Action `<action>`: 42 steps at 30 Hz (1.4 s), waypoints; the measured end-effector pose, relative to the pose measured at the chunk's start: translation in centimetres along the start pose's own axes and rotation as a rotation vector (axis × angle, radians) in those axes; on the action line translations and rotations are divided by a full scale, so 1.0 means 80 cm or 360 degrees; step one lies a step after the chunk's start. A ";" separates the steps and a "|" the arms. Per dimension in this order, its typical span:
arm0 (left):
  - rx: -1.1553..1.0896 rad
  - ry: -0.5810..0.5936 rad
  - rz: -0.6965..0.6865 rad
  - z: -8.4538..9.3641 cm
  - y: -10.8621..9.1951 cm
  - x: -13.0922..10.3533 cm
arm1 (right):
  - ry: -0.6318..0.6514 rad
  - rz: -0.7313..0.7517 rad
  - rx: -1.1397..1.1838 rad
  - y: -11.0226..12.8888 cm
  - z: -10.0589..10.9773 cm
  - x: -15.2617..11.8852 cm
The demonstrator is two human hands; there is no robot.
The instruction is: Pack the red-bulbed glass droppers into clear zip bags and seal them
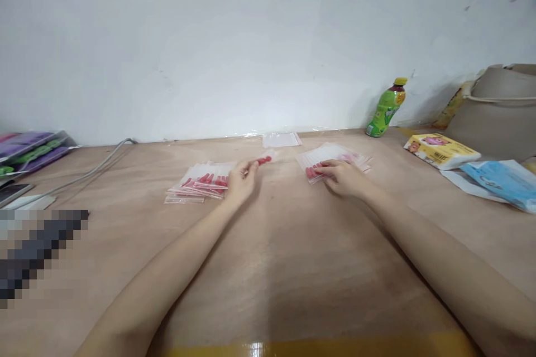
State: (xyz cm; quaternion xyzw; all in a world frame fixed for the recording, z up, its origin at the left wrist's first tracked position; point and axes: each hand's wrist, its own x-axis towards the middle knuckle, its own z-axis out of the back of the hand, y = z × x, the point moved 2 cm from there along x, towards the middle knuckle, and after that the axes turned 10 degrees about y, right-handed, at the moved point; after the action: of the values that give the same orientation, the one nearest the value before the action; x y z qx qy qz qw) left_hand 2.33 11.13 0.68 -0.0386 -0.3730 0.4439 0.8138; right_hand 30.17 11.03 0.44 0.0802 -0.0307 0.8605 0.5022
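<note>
My left hand (243,179) is closed on a small clear bag with red pieces (264,160), pinched at its left end. Just left of that hand lies a fanned pile of clear bags holding red pieces (205,178). On the right, my right hand (341,176) rests over a second pile of such bags (329,153), its fingers curled at the pile's near edge; whether it grips a bag is too small to tell. A flat whitish bag (282,139) lies between the piles, near the wall.
A green bottle (386,109) stands by the wall. At right are a yellow tissue pack (441,150), a blue packet (502,181) and a grey bin (498,117). Purple and green packs (36,150), a cable (100,164) and a phone (14,194) lie at left.
</note>
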 end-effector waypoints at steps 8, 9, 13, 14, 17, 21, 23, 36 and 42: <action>0.0203 0.0444 -0.0152 0.099 0.043 -0.028 | -0.0205 0.0272 0.0296 0.022 -0.023 0.010; 0.0246 0.0539 -0.0172 0.104 0.047 -0.034 | -0.0208 0.0295 0.0345 0.031 -0.027 0.013; 0.0408 0.0791 -0.0227 0.114 0.063 -0.047 | -0.0260 0.0370 0.0505 0.073 -0.036 0.021; 0.0445 0.0814 -0.0229 0.116 0.065 -0.049 | -0.0278 0.0385 0.0548 0.083 -0.036 0.022; 0.0550 0.0825 -0.0210 0.125 0.067 -0.056 | -0.0314 0.0437 0.0644 0.104 -0.031 0.020; 0.0738 0.0629 -0.0190 0.123 0.043 -0.066 | -0.0283 0.0474 0.0631 0.097 -0.025 0.015; 0.0692 0.0532 -0.0273 0.105 0.023 -0.067 | -0.0292 0.0406 0.0601 0.084 -0.024 0.013; 0.0291 0.0573 -0.0572 -0.006 -0.025 -0.031 | -0.0406 0.0255 0.0260 0.075 -0.027 0.011; 0.0332 0.0475 -0.0562 -0.007 -0.019 -0.037 | -0.0404 0.0245 0.0303 0.078 -0.022 0.010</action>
State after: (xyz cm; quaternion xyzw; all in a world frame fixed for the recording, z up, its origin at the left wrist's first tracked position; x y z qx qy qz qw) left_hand 2.77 8.14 -0.77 0.0465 -0.2019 0.3203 0.9244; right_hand 24.19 8.89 -0.96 0.2328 -0.0181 0.8784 0.4169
